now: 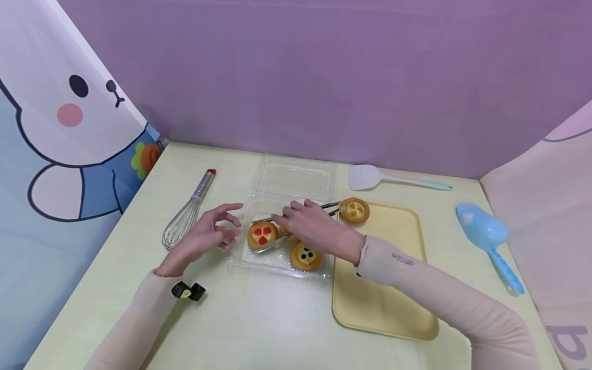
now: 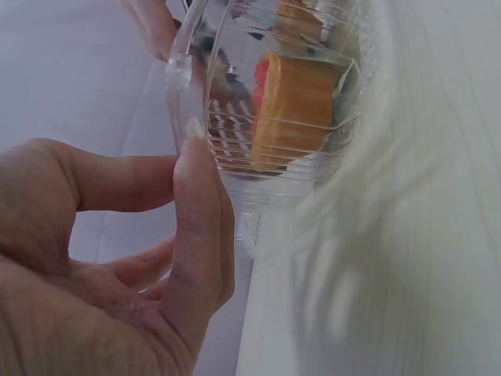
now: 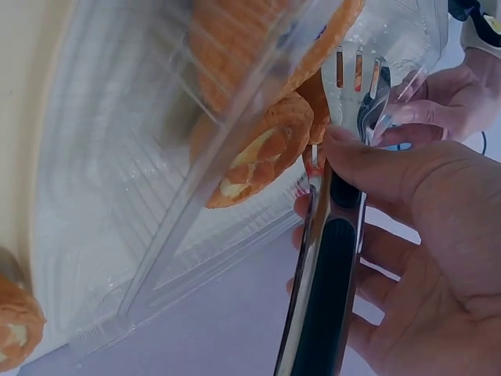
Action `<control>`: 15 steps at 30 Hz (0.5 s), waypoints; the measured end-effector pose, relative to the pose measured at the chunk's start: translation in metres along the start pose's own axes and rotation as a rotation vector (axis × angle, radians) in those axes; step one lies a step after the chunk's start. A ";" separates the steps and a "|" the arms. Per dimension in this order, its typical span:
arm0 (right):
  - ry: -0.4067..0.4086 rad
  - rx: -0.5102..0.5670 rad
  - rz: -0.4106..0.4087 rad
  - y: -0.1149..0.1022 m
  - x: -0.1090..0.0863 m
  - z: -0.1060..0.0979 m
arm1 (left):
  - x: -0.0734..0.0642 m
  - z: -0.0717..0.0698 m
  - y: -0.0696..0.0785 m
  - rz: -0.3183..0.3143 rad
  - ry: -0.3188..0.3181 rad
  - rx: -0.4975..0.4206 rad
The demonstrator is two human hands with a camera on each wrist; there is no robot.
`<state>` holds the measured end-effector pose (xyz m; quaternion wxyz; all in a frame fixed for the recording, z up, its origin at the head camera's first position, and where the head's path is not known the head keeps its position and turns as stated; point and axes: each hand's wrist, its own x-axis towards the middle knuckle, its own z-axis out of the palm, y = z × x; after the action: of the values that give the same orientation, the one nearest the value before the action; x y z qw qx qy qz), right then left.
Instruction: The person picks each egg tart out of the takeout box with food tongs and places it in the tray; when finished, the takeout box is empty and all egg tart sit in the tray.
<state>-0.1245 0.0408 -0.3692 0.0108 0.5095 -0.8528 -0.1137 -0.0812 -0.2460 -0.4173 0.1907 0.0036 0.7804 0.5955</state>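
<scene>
My right hand (image 1: 307, 223) grips metal tongs (image 3: 337, 258) with dark handles over a clear hinged plastic box (image 1: 279, 270). In the head view the slotted tong ends lie on either side of a red-topped tart (image 1: 262, 235); whether they squeeze it I cannot tell. Beside it in the box sit a tart with dark blue dots (image 1: 306, 257) and another tart (image 3: 254, 160), mostly covered by my right hand in the head view. At the box's left wall is my left hand (image 1: 205, 234), fingers loosely bent, a fingertip touching the rim in the left wrist view.
A yellow tray (image 1: 384, 308) lies right of the box, with one tart (image 1: 355, 210) at its upper left corner. Left is a whisk (image 1: 187, 216). A white spatula (image 1: 367, 177) lies behind the tray, and a blue scoop (image 1: 483, 228) at far right. The box's lid (image 1: 293, 177) is folded back.
</scene>
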 end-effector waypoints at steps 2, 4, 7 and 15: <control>0.001 -0.005 -0.003 -0.002 -0.001 0.000 | 0.000 0.000 0.000 -0.001 0.001 0.000; -0.002 -0.013 -0.011 -0.004 -0.003 0.000 | 0.000 0.000 0.000 -0.001 0.001 0.000; 0.000 -0.021 -0.024 -0.006 -0.006 0.000 | 0.000 0.000 0.001 0.000 0.003 0.002; 0.041 -0.048 -0.036 -0.009 -0.012 0.004 | 0.000 0.000 0.000 0.006 0.009 0.015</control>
<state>-0.1114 0.0475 -0.3736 0.0385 0.5266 -0.8402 -0.1238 -0.0815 -0.2457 -0.4175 0.1855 0.0047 0.7856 0.5903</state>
